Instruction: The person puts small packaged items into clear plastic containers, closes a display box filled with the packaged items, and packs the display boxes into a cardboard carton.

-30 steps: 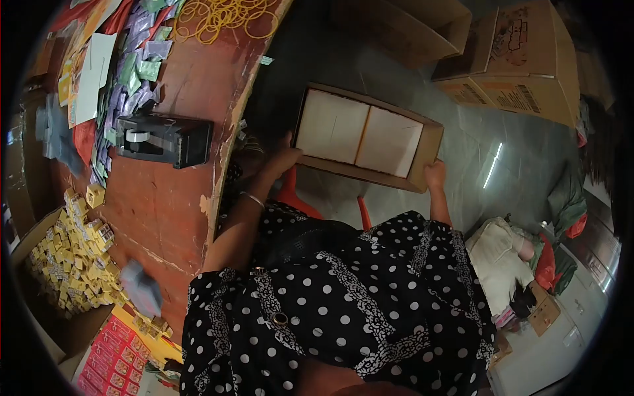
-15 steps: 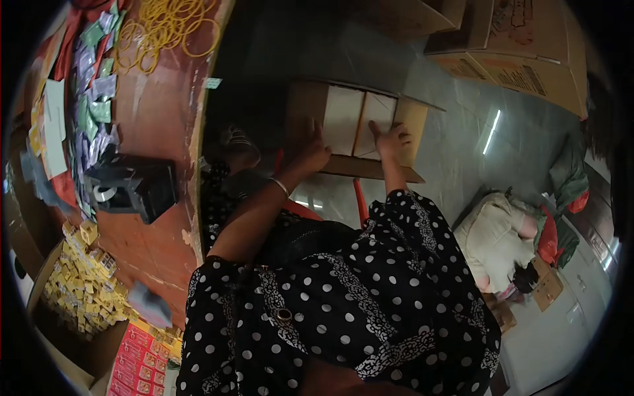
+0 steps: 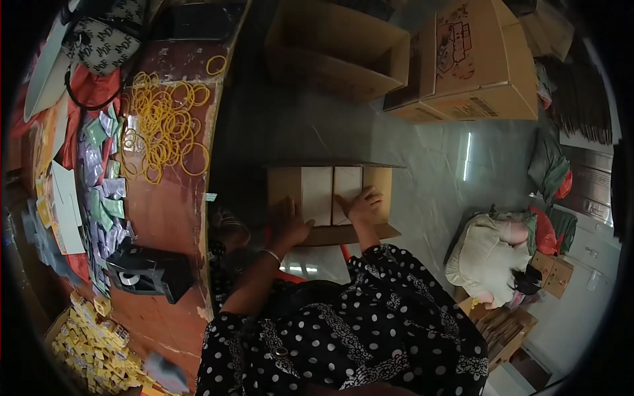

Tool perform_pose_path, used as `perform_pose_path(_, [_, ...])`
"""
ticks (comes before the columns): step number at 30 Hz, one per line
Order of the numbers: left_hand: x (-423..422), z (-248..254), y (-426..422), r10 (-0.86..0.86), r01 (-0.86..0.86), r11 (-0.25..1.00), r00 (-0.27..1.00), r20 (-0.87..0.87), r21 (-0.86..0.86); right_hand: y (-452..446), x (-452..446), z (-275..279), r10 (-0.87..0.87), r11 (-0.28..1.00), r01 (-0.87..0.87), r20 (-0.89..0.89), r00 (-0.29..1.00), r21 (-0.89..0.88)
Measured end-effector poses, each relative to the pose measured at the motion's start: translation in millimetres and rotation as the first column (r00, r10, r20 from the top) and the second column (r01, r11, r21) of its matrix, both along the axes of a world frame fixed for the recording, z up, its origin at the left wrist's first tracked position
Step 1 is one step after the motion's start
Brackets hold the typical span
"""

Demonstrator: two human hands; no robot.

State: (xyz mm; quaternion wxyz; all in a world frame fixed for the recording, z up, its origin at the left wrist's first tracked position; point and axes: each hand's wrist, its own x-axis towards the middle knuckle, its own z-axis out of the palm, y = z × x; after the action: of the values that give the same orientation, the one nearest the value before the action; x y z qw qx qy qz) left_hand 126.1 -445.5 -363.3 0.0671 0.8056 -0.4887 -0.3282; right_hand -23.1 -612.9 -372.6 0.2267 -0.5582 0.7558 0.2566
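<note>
An open cardboard box point(image 3: 379, 181) lies below my hands with its flaps folded outward. Inside it, two flat white panels or packs point(image 3: 317, 191) sit side by side, with a narrow dark gap between them. My left hand point(image 3: 294, 224) rests at the left white pack and the box's near left side, fingers stretched out. My right hand point(image 3: 361, 206) lies on the right white pack point(image 3: 348, 181), its thumb near the gap and its fingers spread. Neither hand grips anything.
On the left, a red-brown table point(image 3: 162, 218) bears yellow rubber bands point(image 3: 162, 125), sachets point(image 3: 99, 145) and a black tape dispenser point(image 3: 150, 270). Small yellow boxes point(image 3: 96, 353) heap below. Large cartons point(image 3: 472, 59) stand ahead. A person point(image 3: 489, 251) bends at the right.
My view has tilted upward, so the cartons and rubber bands show more fully and the box appears lower. Both hands remain on the box and its white packs.
</note>
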Motion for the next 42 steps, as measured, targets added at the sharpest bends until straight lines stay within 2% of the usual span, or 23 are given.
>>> perform_pose_path(2, [3,-7,4,-0.076,0.075,0.996,0.997,0.023,0.037,-19,-40,-16,0.463,0.880,-0.470,0.102,0.880,0.061])
perform_pose_path(3, [5,0,1,-0.065,0.064,0.997,0.998,0.024,0.033,-31,-55,30,0.473,0.875,-0.480,0.101,0.875,0.058])
perform_pose_path(5, [9,22,-6,-0.091,0.094,0.980,0.996,-0.022,0.177,-83,-19,119,0.542,0.635,-0.683,0.422,0.726,0.361])
perform_pose_path(7, [3,13,3,-0.113,0.110,0.987,0.993,0.016,0.114,-111,20,194,0.279,0.897,-0.441,0.794,0.540,-0.015])
perform_pose_path(8, [0,10,5,-0.124,0.121,0.992,0.990,0.071,0.043,-134,44,198,0.408,0.909,-0.298,0.775,0.482,-0.293])
perform_pose_path(9, [-1,9,6,-0.120,0.117,0.992,0.990,0.072,0.041,-161,73,195,0.540,0.834,-0.158,0.721,0.435,-0.529])
perform_pose_path(10, [-1,8,7,-0.130,0.127,0.991,0.990,0.062,0.050,-193,107,185,0.676,0.706,-0.091,0.631,0.382,-0.702])
perform_pose_path(11, [3,6,7,-0.134,0.130,0.990,0.989,0.058,0.059,-215,138,177,0.849,0.447,-0.212,0.337,0.407,-0.869])
perform_pose_path(13, [8,8,6,-0.126,0.122,0.989,0.991,0.043,0.085,-263,182,114,0.886,0.390,-0.395,0.224,0.405,-0.831])
perform_pose_path(15, [6,6,7,-0.107,0.104,0.989,0.994,0.022,0.108,-295,216,72,0.783,0.602,-0.639,0.201,0.588,-0.479])
perform_pose_path(17, [3,-4,12,-0.049,0.050,0.998,0.999,-0.012,0.036,-312,232,42,0.880,0.456,-0.799,0.063,0.471,-0.393])
perform_pose_path(20, [1,-3,19,-0.009,0.018,0.992,0.997,0.072,-0.129,-314,234,31,0.909,0.379,-0.854,-0.032,0.416,-0.356])
perform_pose_path(24, [3,-4,19,0.030,-0.030,0.998,1.000,0.006,-0.054,-287,218,13,0.919,0.291,-0.872,-0.140,0.370,-0.393])
perform_pose_path(26, [-3,-31,32,0.009,-0.011,0.998,0.999,-0.037,-0.058,-276,204,18,0.863,0.402,-0.794,-0.103,0.495,-0.456])
perform_pose_path(30, [11,-18,41,-0.117,0.119,0.992,0.992,-0.048,0.048,-251,158,123,0.920,0.299,-0.810,-0.073,0.385,-0.505])
perform_pose_path(32, [5,-40,43,-0.045,0.060,0.995,0.982,-0.182,0.076,-228,130,184,0.927,0.309,-0.731,0.021,0.375,-0.608])
perform_pose_path(34, [22,18,40,0.075,-0.012,0.986,0.922,-0.381,0.167,-229,90,227,0.930,0.292,-0.734,0.001,0.369,-0.613])
perform_pose_path(35, [8,-50,61,0.063,0.012,0.984,0.910,-0.410,0.178,-221,69,255,0.933,0.289,-0.713,0.020,0.360,-0.639])
perform_pose_path(36, [-5,-118,59,-0.132,0.130,0.991,0.943,-0.305,-0.028,-210,52,289,0.935,0.286,-0.687,0.037,0.353,-0.668])
perform_pose_path(37, [2,-82,63,-0.154,0.153,0.988,0.932,-0.328,-0.028,-191,38,328,0.928,0.301,-0.681,0.041,0.370,-0.667])
perform_pose_path(39, [30,11,42,-0.052,0.141,0.968,0.922,-0.383,0.208,-156,5,399,0.914,0.339,-0.671,0.060,0.402,-0.659])
perform_pose_path(40, [24,6,45,-0.068,0.155,0.968,0.921,-0.384,0.199,-146,-15,430,0.906,0.359,-0.668,0.073,0.416,-0.652])
perform_pose_path(42, [14,-12,56,0.041,0.012,0.990,0.930,-0.366,0.143,-120,-59,484,0.855,0.486,-0.546,0.241,0.460,-0.682])
